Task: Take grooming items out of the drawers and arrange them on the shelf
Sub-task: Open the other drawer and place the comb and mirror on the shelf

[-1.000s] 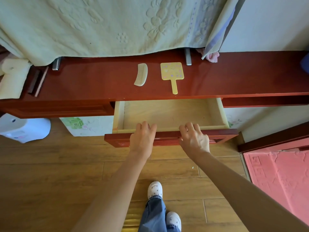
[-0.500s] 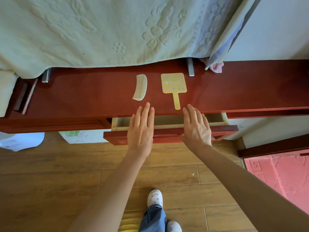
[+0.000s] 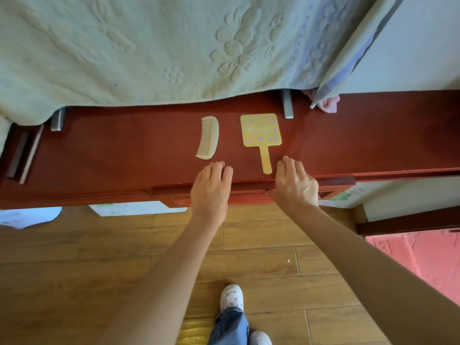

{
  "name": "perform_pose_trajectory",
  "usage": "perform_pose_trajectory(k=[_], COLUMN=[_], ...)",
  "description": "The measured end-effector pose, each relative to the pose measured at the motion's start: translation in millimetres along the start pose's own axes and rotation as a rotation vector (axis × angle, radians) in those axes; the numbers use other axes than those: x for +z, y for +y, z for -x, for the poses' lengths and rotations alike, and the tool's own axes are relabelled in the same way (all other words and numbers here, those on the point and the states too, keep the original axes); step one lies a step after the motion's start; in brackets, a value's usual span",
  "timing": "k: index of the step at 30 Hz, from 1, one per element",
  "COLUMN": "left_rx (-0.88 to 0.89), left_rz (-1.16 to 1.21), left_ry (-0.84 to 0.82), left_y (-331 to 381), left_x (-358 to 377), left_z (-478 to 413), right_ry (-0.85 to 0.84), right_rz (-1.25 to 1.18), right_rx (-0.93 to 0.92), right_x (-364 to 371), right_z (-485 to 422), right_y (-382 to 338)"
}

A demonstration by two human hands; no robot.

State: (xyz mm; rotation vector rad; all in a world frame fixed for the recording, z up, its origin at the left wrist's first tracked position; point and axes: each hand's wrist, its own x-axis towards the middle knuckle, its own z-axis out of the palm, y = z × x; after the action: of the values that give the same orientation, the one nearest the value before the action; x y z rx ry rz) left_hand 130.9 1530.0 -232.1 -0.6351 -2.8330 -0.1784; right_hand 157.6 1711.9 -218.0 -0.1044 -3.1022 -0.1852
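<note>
A cream curved comb [image 3: 207, 138] and a yellow hand mirror [image 3: 260, 130] with pastel dots lie side by side on the red wooden shelf [image 3: 124, 150], the mirror's handle pointing toward me. The red drawer front [image 3: 249, 195] below the shelf edge is almost flush with the frame, and its inside is hidden. My left hand [image 3: 211, 188] presses against the drawer front, its bent fingertips resting on the shelf edge just below the comb. My right hand [image 3: 295, 185] presses the drawer front too, with its fingers on the shelf edge right of the mirror's handle. Neither hand holds anything.
A pale green embossed cloth [image 3: 149, 46] hangs over the back of the shelf, with metal brackets [image 3: 287, 105] and a pink rag [image 3: 328, 103] beneath its hem. Dark wooden strips [image 3: 25, 153] lie at the shelf's left end. A pink mat [image 3: 423, 257] covers the floor at right.
The drawer was wide open a second ago and has slid nearly shut under both hands. My fingers, straight half a second ago, are now bent on the shelf edge.
</note>
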Motion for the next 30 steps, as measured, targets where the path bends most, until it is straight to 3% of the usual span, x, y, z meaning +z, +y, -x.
perform_pose_trajectory(k=[7, 13, 22, 30], left_rx=[0.003, -0.027, -0.030, -0.038], left_rz=[-0.050, -0.253, -0.265, -0.262], left_ry=[0.069, 0.095, 0.132, 0.140], left_y=[0.1, 1.1, -2.4, -0.9], left_x=[-0.6, -3.6, 1.3, 2.9], left_z=[-6.0, -21.4, -22.6, -20.5], right_ry=[-0.040, 0.070, 0.161, 0.106], right_rz=[0.057, 0.150, 0.197, 0.225], right_rx=[-0.047, 0.023, 0.001, -0.019], right_x=[3.2, 8.7, 12.8, 11.7], right_z=[-4.0, -16.2, -18.7, -16.0], right_y=[1.2, -3.4, -1.1, -1.6])
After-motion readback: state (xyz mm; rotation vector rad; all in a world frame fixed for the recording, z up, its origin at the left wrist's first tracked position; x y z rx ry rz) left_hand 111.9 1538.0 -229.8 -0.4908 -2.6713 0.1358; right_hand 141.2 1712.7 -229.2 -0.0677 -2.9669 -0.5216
